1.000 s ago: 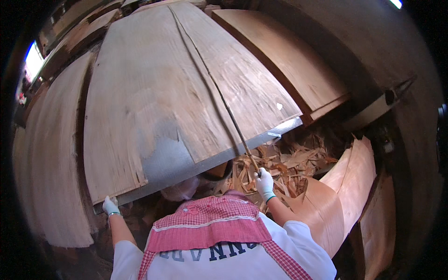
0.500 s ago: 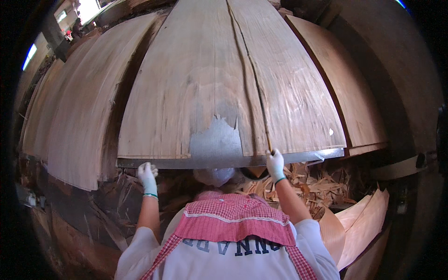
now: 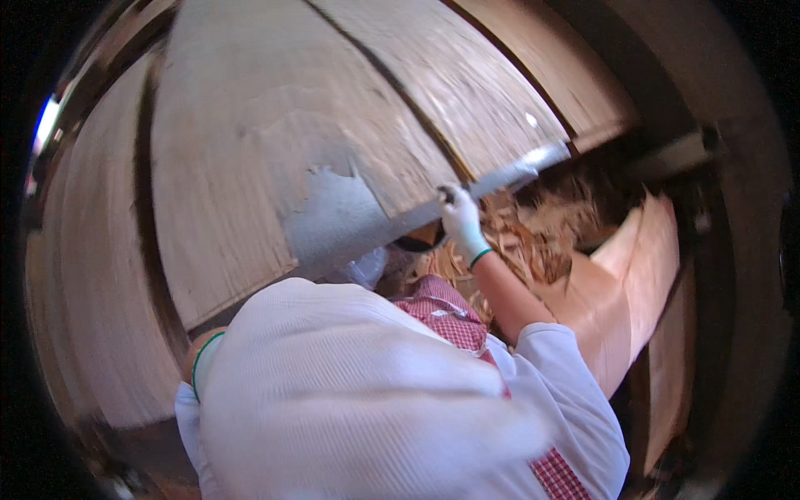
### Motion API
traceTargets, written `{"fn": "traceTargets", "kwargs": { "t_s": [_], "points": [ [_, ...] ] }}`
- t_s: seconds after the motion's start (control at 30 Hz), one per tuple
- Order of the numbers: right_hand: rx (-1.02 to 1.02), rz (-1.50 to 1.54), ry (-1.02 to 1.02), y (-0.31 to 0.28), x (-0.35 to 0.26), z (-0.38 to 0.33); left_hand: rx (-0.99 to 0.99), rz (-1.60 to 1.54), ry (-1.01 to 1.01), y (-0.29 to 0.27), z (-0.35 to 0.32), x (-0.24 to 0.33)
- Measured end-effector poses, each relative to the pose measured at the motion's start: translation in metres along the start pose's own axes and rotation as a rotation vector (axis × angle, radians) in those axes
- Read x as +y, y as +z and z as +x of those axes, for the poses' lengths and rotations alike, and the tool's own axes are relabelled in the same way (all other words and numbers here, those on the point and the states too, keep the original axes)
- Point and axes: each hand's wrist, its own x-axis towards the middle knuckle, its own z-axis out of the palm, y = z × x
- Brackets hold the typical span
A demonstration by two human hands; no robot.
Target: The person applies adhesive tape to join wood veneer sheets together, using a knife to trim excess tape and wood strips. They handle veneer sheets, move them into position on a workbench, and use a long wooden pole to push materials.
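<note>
Only right hand (image 3: 461, 218) visible at veneer sheet (image 3: 333, 142) edge; left hidden.

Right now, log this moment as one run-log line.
right hand: gloved, gripping near edge of veneer sheet | left hand: hidden behind white sleeve | wood scraps: piled below sheet edge | picture: motion-blurred

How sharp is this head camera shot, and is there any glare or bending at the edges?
Head view: motion blur smears the wood veneer sheet and the gloved right hand; fisheye bends straight edges near the dark rim; a bright window glare blows out at far left.
</note>
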Motion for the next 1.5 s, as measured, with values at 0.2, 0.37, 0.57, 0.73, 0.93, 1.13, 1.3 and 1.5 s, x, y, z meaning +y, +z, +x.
{"fn": "traceTargets", "kwargs": {
  "t_s": [0.2,0.37,0.57,0.73,0.93,1.13,1.3,1.5],
  "points": [
    [0.162,-0.084,0.607,-0.051,0.081,-0.172,-0.344,-0.150,0.205,-0.002,0.047,-0.028],
    [0.712,0.019,0.919,-0.168,0.129,-0.310,-0.366,-0.249,0.232,0.043,0.084,-0.065],
    [1.329,0.319,1.167,-0.302,0.154,-0.444,0.160,-0.101,-0.175,0.122,0.045,-0.136],
    [1.735,0.634,1.223,-0.381,0.211,-0.516,0.253,-0.034,-0.711,0.151,0.035,-0.182],
    [1.981,0.886,0.975,-0.421,0.263,-0.549,0.258,-0.132,-0.914,0.211,0.030,-0.226],
    [2.038,0.474,0.767,-0.462,0.224,-0.474,0.168,-0.196,-1.027,0.258,0.032,-0.244],
    [1.679,-0.375,0.302,-0.473,0.155,-0.386,-0.023,-0.195,-0.918,0.307,0.068,-0.251],
    [1.215,-0.454,0.140,-0.399,0.027,-0.234,-0.587,-0.296,-0.717,0.372,0.138,-0.238]
  ]
}}
